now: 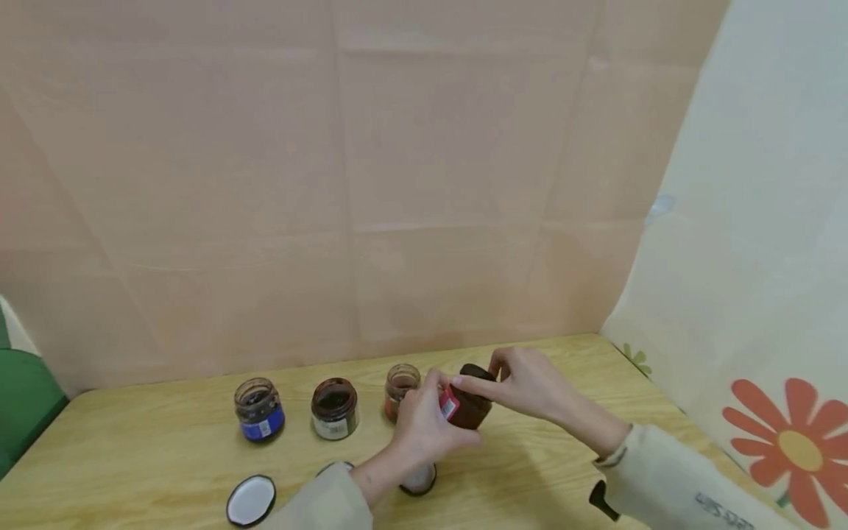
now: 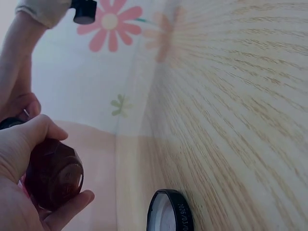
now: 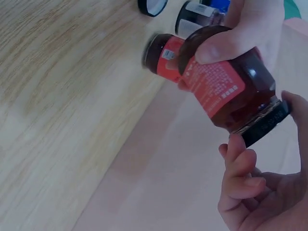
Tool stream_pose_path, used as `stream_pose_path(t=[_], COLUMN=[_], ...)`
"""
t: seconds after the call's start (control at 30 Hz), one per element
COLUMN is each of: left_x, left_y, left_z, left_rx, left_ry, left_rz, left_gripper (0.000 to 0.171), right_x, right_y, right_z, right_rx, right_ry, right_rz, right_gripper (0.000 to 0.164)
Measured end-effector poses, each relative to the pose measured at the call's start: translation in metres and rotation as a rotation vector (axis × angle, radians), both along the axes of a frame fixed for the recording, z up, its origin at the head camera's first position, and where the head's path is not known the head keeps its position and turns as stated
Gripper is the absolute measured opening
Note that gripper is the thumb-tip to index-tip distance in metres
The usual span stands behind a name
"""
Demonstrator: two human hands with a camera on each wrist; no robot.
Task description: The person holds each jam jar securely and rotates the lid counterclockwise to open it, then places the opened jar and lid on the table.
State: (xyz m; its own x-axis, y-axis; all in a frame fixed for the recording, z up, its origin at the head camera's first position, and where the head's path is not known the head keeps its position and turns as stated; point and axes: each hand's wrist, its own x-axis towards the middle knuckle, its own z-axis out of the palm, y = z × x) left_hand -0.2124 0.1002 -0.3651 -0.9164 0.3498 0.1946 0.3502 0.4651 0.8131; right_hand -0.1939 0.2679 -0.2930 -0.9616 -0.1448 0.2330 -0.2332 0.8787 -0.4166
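Observation:
My left hand (image 1: pixel 424 427) grips a dark glass jar (image 3: pixel 245 79) with a red label (image 3: pixel 214 86), its fingers and thumb wrapped round the body. The jar is held tilted above the table. A black lid (image 3: pixel 267 124) sits on the jar's mouth. My right hand (image 1: pixel 539 386) pinches this lid at its edge, thumb on one side and fingertips on the other. In the left wrist view the jar's rounded base (image 2: pixel 57 178) shows between the thumb and fingers, while the lid is mostly hidden behind the hand.
Lidless on the wooden table (image 1: pixel 165 449) stand a blue-labelled jar (image 1: pixel 261 425), a pale-labelled jar (image 1: pixel 334 423) and a red-labelled jar (image 1: pixel 397 394). Nearer lie upturned lids, one at the left (image 1: pixel 252 500) and another beneath my left hand (image 1: pixel 420 482). A pink sheet (image 1: pixel 397 184) hangs behind the table.

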Motion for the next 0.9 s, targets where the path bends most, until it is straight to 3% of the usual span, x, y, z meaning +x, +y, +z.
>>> stream_pose_path(t=[0.13,0.37,0.57,0.9], left_x=[0.003,0.002,0.0,-0.003], left_y=[0.0,-0.001,0.006,0.005], left_z=[-0.001,0.002,0.003,-0.003], left_rx=[-0.005,0.04,0.086,0.095], left_ry=[-0.002,0.056,-0.019,-0.02], left_rz=[0.002,-0.01,-0.064,-0.049], left_gripper=[0.062,0.06,0.061,0.058], right_x=[0.002,0.003,0.007,0.004], right_y=[0.003,0.015,0.03,0.033], right_z=[-0.001,0.003,0.01,0.007], right_rx=[-0.043,-0.159,-0.167,-0.16], right_ry=[-0.048,-0.075,-0.061,-0.067], right_rz=[0.039,0.231,0.351,0.415], right_gripper=[0.043,0.042,0.05,0.055])
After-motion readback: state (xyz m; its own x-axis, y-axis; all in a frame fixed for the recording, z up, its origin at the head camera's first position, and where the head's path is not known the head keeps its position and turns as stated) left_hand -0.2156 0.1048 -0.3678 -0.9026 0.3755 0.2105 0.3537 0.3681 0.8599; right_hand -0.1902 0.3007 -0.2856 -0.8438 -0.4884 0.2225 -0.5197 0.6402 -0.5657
